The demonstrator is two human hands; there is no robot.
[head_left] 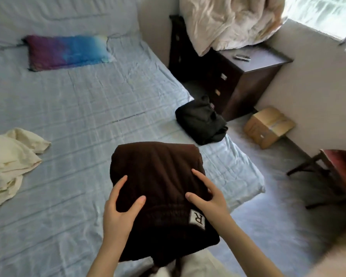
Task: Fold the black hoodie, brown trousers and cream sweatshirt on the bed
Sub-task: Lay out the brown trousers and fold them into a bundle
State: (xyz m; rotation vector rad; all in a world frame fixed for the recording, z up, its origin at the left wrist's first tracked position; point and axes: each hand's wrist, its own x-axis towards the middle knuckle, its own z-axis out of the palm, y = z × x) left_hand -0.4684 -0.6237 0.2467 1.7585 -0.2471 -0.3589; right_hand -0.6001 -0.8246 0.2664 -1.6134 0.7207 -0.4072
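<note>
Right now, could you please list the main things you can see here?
brown trousers: one, brown, folded, held over bed's near edge
black hoodie: one, black, folded, bed's right edge
cream sweatshirt: one, cream, crumpled, bed's left side
pillow: one, purple-blue, far end of bed
bed: one, light blue sheet
nightstand: one, dark brown, right of bed
duvet: one, cream, heaped on nightstand
cardboard box: one, tan, floor by wall
chair: one, red seat, far right
hands: two, bare, left hand and right hand gripping trousers
</note>
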